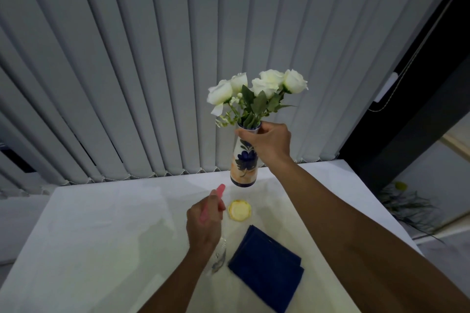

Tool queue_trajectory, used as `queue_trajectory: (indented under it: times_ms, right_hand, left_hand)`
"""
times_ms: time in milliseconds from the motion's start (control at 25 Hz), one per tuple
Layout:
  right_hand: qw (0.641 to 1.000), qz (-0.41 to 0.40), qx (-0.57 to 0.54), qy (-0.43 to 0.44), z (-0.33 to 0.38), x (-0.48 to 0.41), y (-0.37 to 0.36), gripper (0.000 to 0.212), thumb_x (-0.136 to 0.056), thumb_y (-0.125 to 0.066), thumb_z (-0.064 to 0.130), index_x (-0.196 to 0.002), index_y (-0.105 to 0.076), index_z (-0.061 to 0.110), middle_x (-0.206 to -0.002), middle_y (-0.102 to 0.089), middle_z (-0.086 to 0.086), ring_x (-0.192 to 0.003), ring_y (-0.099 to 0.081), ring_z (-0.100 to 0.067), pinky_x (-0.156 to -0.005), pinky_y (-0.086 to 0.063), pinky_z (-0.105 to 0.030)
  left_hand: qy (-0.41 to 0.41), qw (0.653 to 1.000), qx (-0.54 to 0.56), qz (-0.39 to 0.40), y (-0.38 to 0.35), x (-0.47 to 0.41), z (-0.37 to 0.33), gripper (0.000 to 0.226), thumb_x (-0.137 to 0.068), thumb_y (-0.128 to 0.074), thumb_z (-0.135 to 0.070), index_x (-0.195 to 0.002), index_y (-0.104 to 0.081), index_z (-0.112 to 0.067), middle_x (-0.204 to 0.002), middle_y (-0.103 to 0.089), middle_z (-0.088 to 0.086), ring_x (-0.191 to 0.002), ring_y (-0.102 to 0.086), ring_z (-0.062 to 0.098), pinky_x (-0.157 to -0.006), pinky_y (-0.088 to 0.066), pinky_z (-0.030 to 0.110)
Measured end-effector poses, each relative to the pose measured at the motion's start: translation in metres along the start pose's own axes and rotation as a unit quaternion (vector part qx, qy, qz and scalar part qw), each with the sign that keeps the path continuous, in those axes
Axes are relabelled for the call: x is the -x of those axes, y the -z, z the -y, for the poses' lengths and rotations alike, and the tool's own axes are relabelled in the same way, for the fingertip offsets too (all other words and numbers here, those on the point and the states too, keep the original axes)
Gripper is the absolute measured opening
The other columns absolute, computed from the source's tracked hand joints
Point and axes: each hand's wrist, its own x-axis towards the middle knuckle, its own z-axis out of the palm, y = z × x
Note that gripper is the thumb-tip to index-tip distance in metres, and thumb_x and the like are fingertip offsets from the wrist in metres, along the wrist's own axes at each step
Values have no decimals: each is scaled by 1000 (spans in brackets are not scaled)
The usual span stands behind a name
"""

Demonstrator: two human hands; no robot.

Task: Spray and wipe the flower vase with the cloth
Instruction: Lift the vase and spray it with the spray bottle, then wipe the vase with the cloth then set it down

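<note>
My right hand (269, 142) grips the neck of the flower vase (243, 165), a white vase painted with blue flowers and an orange base, and holds it upright in the air above the table. White roses (256, 89) stand in it. My left hand (203, 221) is closed around a clear spray bottle (219, 254) with a pink nozzle (220, 189) that points up toward the vase's base. A folded dark blue cloth (265, 265) lies on the table, just right of the bottle.
A white table (89, 236) fills the lower view. A small round yellow coaster (239, 210) lies under the lifted vase. Grey vertical blinds (152, 71) hang right behind the table's far edge. The floor and some greenery (407, 206) are at the right.
</note>
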Motion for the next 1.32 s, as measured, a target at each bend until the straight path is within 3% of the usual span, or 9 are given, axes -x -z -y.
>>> queue_trajectory:
  times_ms: [160, 240, 480, 680, 800, 920, 1080, 1200, 1320]
  right_hand:
    - [999, 29, 19, -33, -37, 5, -6, 28, -61, -92, 39, -76, -80, 18, -68, -76, 6, -66, -71, -8, -58, -56, -22]
    - [998, 43, 23, -50, -59, 9, -12, 29, -60, -93, 36, -78, -80, 17, -70, -77, 6, -68, -72, -8, -63, -60, -26]
    - [992, 76, 26, -93, -113, 19, -30, 31, -61, -94, 29, -85, -80, 15, -77, -78, 4, -68, -68, -6, -63, -54, -22]
    - [989, 91, 17, -112, -142, 26, -41, 30, -62, -93, 26, -86, -79, 14, -78, -79, 1, -70, -68, -9, -73, -61, -33]
    - [989, 93, 19, -110, -154, 27, -46, 29, -61, -93, 29, -83, -79, 16, -75, -79, 3, -69, -69, -9, -73, -63, -37]
    - [988, 95, 15, -117, -162, 31, -50, 30, -60, -92, 30, -84, -79, 17, -75, -79, 4, -74, -73, -15, -74, -63, -40]
    - [984, 130, -22, -116, -169, 35, -46, 38, -63, -91, 25, -99, -78, 19, -90, -80, 6, -88, -74, -15, -84, -62, -42]
    - [980, 162, 16, -112, -181, 50, -34, 62, -69, -86, 27, -126, -64, 18, -117, -67, 9, -106, -62, -8, -92, -54, -30]
    - [961, 195, 178, -77, -214, 91, -16, 15, -77, -72, 25, -89, -68, 16, -85, -62, 5, -74, -59, -11, -70, -52, -36]
  left_hand:
    - [-15, 994, -64, 91, 28, -18, 28, 58, -90, -46, -71, -97, -68, -18, -76, -67, 2, -68, -64, 18, -65, -54, 31]
    - [-31, 987, -106, 112, 38, -28, 44, 61, -81, -49, -79, -99, -62, -22, -81, -67, -3, -73, -67, 15, -70, -54, 31]
    - [-37, 987, -90, 127, 48, -47, 75, 44, -80, -66, -56, -101, -60, -18, -92, -70, -8, -83, -71, 10, -72, -53, 18]
    - [-26, 991, -82, 108, 51, -51, 93, 16, -92, -71, -20, -103, -59, -18, -93, -70, -12, -83, -71, 4, -74, -50, 11]
    - [-20, 993, -75, 91, 56, -48, 96, 27, -88, -75, -24, -110, -61, -18, -96, -71, -3, -87, -72, 10, -79, -53, 24]
    - [-23, 987, -122, 101, 65, -40, 90, 59, -75, -83, -35, -127, -58, -22, -110, -71, -6, -99, -69, 7, -83, -57, 30]
    - [-127, 949, -284, 59, 81, -26, 75, 84, -66, -92, -39, -138, -52, -26, -138, -61, -8, -127, -55, 10, -108, -37, 37]
    - [-319, 892, -310, 75, 63, -26, 46, 52, -80, -76, -32, -128, -63, -14, -138, -61, 0, -130, -53, 13, -112, -33, 33]
    - [-243, 861, -398, 202, 11, -34, 25, 37, -97, -54, -35, -132, -61, -26, -140, -61, -8, -132, -53, 12, -116, -34, 37]
